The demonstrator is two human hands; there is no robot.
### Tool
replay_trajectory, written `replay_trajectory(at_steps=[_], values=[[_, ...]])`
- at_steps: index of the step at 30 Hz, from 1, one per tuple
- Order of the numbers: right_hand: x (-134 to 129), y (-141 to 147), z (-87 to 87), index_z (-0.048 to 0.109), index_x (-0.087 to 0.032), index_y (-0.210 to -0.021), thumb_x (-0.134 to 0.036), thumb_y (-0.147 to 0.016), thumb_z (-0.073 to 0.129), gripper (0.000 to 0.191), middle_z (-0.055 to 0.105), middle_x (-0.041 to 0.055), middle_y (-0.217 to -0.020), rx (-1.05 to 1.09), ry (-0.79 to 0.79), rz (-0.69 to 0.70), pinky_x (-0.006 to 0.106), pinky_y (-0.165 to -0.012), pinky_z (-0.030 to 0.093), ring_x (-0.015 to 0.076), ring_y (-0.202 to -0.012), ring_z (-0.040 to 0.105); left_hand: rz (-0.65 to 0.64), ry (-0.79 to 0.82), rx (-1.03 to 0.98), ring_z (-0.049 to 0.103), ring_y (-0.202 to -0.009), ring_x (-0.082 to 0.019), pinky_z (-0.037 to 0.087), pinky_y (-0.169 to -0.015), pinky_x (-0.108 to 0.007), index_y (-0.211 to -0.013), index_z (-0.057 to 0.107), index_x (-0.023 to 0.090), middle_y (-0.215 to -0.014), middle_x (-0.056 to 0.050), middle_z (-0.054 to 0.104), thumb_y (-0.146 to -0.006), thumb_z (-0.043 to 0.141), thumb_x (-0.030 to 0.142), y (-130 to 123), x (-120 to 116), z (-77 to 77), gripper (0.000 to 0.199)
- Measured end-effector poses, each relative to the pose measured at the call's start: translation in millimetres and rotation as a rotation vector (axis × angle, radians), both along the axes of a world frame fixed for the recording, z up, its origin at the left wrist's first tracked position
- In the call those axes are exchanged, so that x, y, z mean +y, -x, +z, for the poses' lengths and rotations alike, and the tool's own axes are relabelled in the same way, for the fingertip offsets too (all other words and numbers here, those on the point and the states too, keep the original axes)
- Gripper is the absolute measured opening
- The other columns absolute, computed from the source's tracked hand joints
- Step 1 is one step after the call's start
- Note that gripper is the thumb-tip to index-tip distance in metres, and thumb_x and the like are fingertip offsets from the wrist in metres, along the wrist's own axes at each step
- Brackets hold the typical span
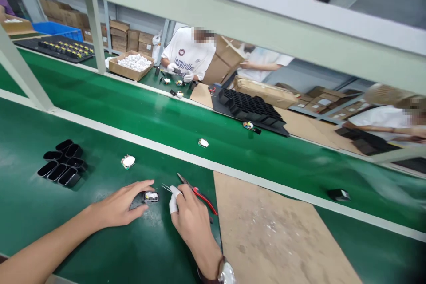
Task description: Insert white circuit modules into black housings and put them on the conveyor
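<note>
Bench (100,173) dark green, belt (159,113) brighter green, rail (133,139) off-white. Small case (151,196) between the hands: black, white and a touch of yellow inside. Finger covers (173,206) white, pliers (206,199) red-handled. Case cluster (68,176) all black. Loose board (128,161) white on top, green edge. Cardboard sheet (286,230) tan, pale specks, darker blotches. Far crate (60,31) blue. Co-worker's shirt (189,51) white, dark lettering, round dark-red badge.

The right hand (191,215) is wearing two white finger covers (173,204). A silvery watch (226,271) with a dark strap is circling its wrist.
</note>
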State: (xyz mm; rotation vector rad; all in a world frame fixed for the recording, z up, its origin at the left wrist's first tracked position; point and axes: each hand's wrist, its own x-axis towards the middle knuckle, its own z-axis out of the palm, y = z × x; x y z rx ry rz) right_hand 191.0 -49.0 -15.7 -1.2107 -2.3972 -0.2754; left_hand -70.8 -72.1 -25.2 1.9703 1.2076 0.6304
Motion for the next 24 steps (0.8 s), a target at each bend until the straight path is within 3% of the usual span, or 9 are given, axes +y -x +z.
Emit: replay_trajectory(at_steps=[4, 8, 12, 16, 21, 24], values=[[0.5, 2.9, -6.5, 0.067, -0.018, -0.092, 0.001, -0.078, 0.062, 0.023, 0.066, 0.0074, -0.095, -0.131, 0.117, -0.047, 0.035, -0.072, 0.054, 0.0236, -0.082, 0.065, -0.009, -0.057, 0.008, 0.07, -0.124, -0.026, 0.057, -0.107, -0.036, -0.139, 0.06, 0.032, -0.137, -0.005, 0.07, -0.106, 0.059, 0.037, 1.3, 2.7, -3.4, 0.034], [-1.1, 8.7, -4.0, 0.069, -0.016, -0.111, -0.004, -0.091, 0.062, 0.025, 0.068, 0.0075, -0.098, -0.012, 0.14, -0.002, 0.037, -0.079, 0.056, 0.0245, -0.088, 0.067, -0.028, -0.099, -0.006, 0.07, -0.12, -0.024, 0.057, -0.104, -0.034, -0.136, 0.06, 0.03, -0.131, -0.006, 0.071, -0.108, 0.055, 0.035, 3.2, 5.0, -5.1, 0.029], [-1.3, 10.6, -0.5, 0.064, -0.015, -0.131, -0.012, -0.102, 0.058, 0.029, 0.068, 0.0116, -0.113, 0.235, 0.188, 0.186, 0.038, -0.087, 0.058, 0.0237, -0.101, 0.067, -0.013, -0.086, 0.003, 0.07, -0.117, -0.024, 0.057, -0.103, -0.035, -0.134, 0.059, 0.029, -0.129, -0.006, 0.071, -0.105, 0.059, 0.035, 3.5, 4.2, -4.6, 0.029], [-0.6, 12.9, -2.3, 0.062, -0.019, -0.136, -0.019, -0.103, 0.062, 0.033, 0.067, 0.0135, -0.124, 0.295, 0.303, 0.35, 0.044, -0.095, 0.059, 0.0266, -0.111, 0.065, 0.015, -0.091, 0.007, 0.072, -0.115, -0.024, 0.059, -0.101, -0.036, -0.135, 0.059, 0.028, -0.128, -0.006, 0.072, -0.105, 0.06, 0.037, 2.8, 3.6, -4.8, 0.031], [-0.1, 7.0, 4.6, 0.058, -0.027, -0.144, -0.024, -0.105, 0.061, 0.039, 0.068, 0.0111, -0.129, 0.264, 0.363, 0.374, 0.048, -0.1, 0.058, 0.0284, -0.118, 0.064, 0.035, -0.137, 0.034, 0.074, -0.116, -0.022, 0.06, -0.101, -0.031, -0.138, 0.059, 0.031, -0.13, -0.004, 0.073, -0.105, 0.059, 0.037, 4.2, 3.5, -10.3, 0.033], [14.3, -10.0, 14.9, 0.047, -0.026, -0.155, -0.034, -0.106, 0.061, 0.052, 0.062, 0.0127, -0.142, 0.27, 0.358, 0.248, 0.051, -0.111, 0.053, 0.0295, -0.13, 0.06, 0.078, -0.234, 0.032, 0.078, -0.11, -0.021, 0.062, -0.097, -0.027, -0.136, 0.062, 0.034, -0.125, 0.0, 0.077, -0.102, 0.064, 0.041, 5.7, 4.5, -21.5, 0.035]])
